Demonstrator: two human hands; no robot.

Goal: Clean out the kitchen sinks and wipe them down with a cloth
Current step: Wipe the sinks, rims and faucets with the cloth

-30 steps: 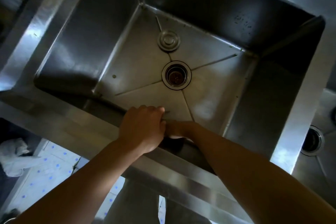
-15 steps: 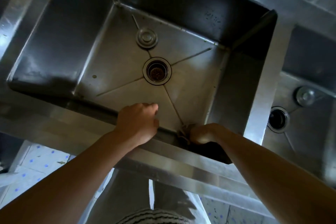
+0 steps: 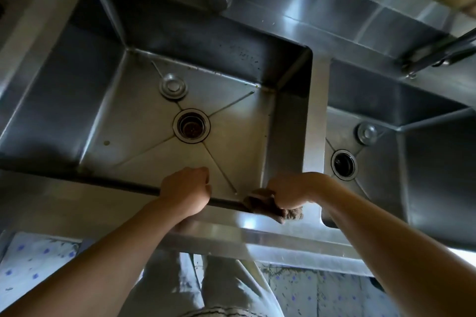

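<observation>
The right hand (image 3: 293, 192) clutches a brown cloth (image 3: 268, 207), bunched at the near rim at lower centre, likely so the wad can scrub the near right corner of the left sink (image 3: 64, 80). The left hand (image 3: 186, 189) curls over the same rim and holds nothing else, seemingly bracing the lean. There are two sinks; the right sink (image 3: 438, 162) is at the frame's right. Each has one open drain (image 3: 191, 126) and one plug (image 3: 173, 86) beside it. One cloth shows.
</observation>
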